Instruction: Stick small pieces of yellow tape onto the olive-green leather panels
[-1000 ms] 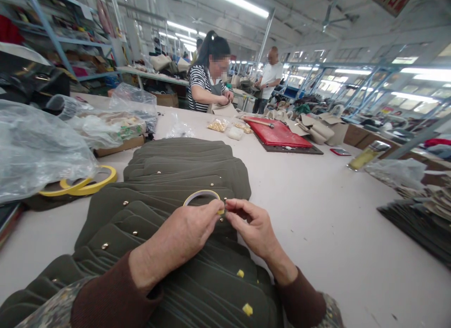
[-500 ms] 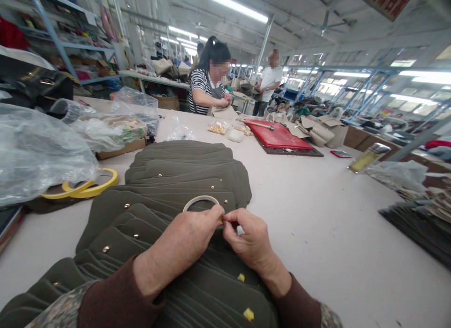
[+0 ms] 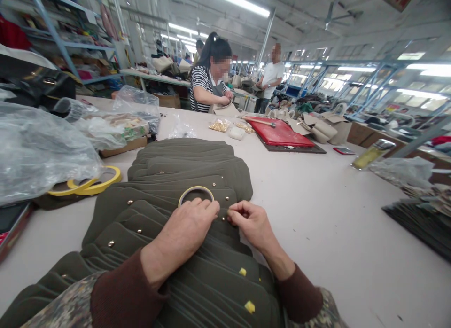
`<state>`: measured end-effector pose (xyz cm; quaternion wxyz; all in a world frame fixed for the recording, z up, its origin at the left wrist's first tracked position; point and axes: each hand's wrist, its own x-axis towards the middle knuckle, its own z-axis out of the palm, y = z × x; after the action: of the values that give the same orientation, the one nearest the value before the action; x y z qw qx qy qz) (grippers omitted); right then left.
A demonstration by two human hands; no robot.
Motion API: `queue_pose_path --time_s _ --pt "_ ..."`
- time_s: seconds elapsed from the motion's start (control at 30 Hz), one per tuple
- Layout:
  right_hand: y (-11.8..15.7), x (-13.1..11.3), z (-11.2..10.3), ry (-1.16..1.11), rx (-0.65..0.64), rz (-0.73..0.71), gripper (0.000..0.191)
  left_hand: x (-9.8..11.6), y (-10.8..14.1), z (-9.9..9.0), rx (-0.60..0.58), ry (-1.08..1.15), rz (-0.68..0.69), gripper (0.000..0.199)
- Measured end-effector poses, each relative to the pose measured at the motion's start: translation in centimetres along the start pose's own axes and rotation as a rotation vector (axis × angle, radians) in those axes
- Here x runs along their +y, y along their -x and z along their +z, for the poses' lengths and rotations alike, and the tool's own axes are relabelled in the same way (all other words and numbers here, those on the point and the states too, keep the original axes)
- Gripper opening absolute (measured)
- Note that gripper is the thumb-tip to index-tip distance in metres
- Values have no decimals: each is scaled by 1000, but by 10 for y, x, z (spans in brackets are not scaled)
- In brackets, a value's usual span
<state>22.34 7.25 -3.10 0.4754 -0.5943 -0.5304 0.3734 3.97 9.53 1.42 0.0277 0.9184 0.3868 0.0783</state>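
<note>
Fingers of my left hand (image 3: 185, 231) grip the tape roll (image 3: 196, 188); right of it, my right hand (image 3: 254, 226) pinches, contents unclear: likely tearing, the next move needing steadiness.

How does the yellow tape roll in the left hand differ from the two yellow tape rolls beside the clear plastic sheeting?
The yellow tape roll is held by the left hand over dark olive layered pieces; the two yellow tape rolls lie beside clear plastic sheeting.
The held roll is single; the two rolls overlap.
All are yellow rings.
</note>
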Motion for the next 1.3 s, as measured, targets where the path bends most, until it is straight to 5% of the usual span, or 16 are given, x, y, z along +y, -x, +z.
queue_pose_path --time_s 0.13,0.3,0.43,0.6,0.7,1.0,1.1,1.2,1.3 --pt "6 3 6 316 -43 -287 10 -2 -2 0 -49 -43 10 15" --pt "-1 10 10 453 52 -424 13 0 -4 0 -128 20 -1 20" --pt "-8 7 -3 205 159 -230 12 -2 -5 1 -159 31 -28 20" --pt "-5 2 -23 -169 -191 142 24 -4 -3 0 -182 38 -7 21" --pt "0 6 -19 -141 -243 206 21 -4 -1 -2 -194 52 -4 20" --pt "-6 12 1 386 100 -307 6 -2 -3 -1 -239 5 11 24" --pt "-9 9 -9 248 92 -156 15 -2 -4 2 -257 7 6 25" --pt "-8 7 -20 8 -182 153 28 -3 -4 3 -251 22 -11 23" --pt "-3 6 -23 -47 -337 299 29 -4 -4 4 -223 29 -10 21"
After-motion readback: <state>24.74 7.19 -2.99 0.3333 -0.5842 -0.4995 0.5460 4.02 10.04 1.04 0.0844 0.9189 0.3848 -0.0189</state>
